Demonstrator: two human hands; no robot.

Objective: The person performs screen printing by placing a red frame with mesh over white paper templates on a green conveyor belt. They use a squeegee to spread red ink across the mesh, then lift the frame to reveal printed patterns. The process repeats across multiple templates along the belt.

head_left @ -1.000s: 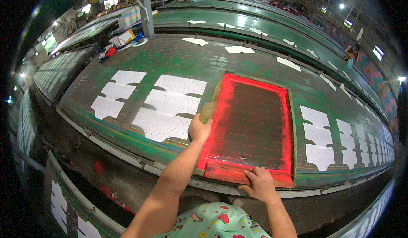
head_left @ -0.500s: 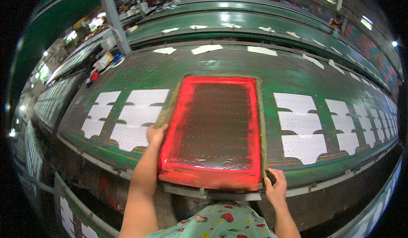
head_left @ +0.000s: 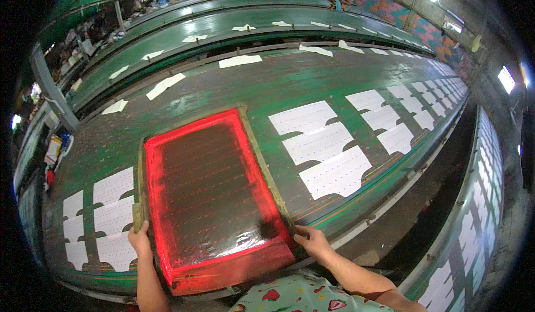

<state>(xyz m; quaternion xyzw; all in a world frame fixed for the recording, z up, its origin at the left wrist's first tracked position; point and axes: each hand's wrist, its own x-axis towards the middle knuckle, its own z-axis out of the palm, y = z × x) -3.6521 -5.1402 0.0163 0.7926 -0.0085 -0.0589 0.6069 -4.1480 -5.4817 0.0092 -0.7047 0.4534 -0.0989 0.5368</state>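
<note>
- Your left hand [head_left: 140,239] is gripping the red-bordered screen [head_left: 212,184] by its left edge.
- Your right hand [head_left: 313,242] is holding its lower right corner.
- The screen is extending over the green table [head_left: 267,83], between white panels [head_left: 323,156].

From here I can make out no readable lettering, numbers or signs, even on the red-bordered screen [head_left: 210,192] between the left hand [head_left: 140,240] and right hand [head_left: 314,243].

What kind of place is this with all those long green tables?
Probably a cloth printing workshop: long green tables run side by side, white cut pieces with tiny marks line the nearest one, and the red-bordered frame looks like a printing screen.
</note>
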